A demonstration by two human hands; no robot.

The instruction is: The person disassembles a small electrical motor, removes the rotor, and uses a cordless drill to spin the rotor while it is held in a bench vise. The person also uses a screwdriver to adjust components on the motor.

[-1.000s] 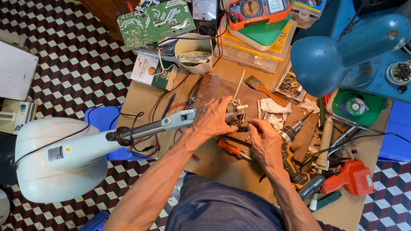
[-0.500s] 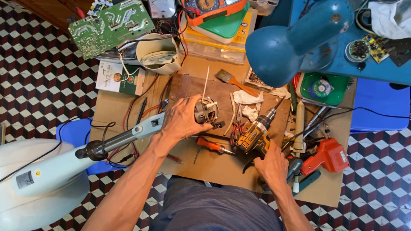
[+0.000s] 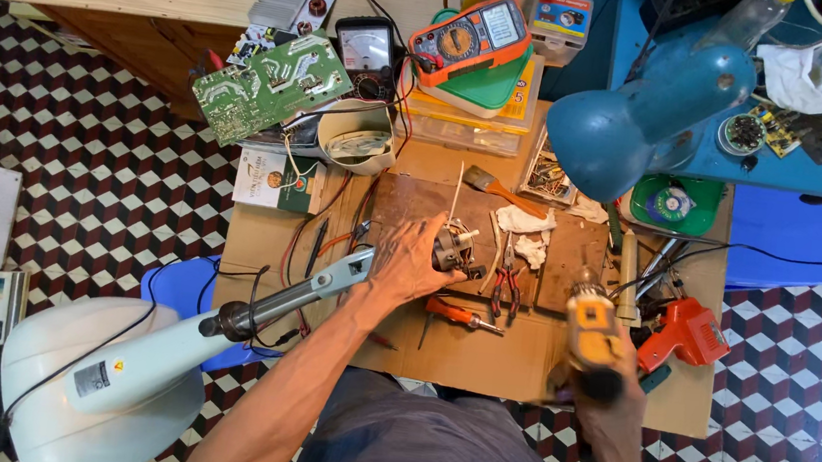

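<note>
**Left hand on the small motor, right hand holding the yellow drill**

The left hand (image 3: 415,260) lay on the brown board (image 3: 571,238) in the middle of the bench, with its fingers closed around a small electric motor (image 3: 454,248); the motor stood on the board, just at the fingertips, and a thin rod rose from near it toward the top of the view. The right hand (image 3: 610,401) was near the front edge of the bench, well apart from the left one; it was wrapped firmly around the grip of a yellow cordless drill (image 3: 593,324), whose nose pointed away from the person, toward the board.

Between the two hands lay a red-handled screwdriver (image 3: 453,313) and red-handled pliers (image 3: 505,288); two crumpled white rags (image 3: 523,234) and a small brush (image 3: 496,186) rested on the board beyond the motor. Just right of the drill there was a red soldering gun (image 3: 687,333). To the left of the left forearm, a grey and white fan stand (image 3: 158,357) leaned against the bench edge.

Farther back stood a green circuit board (image 3: 271,87), an orange multimeter (image 3: 470,38) on a green lid, and a black analogue meter (image 3: 366,54); a blue desk lamp (image 3: 642,123) hung over the right part of the bench.
</note>
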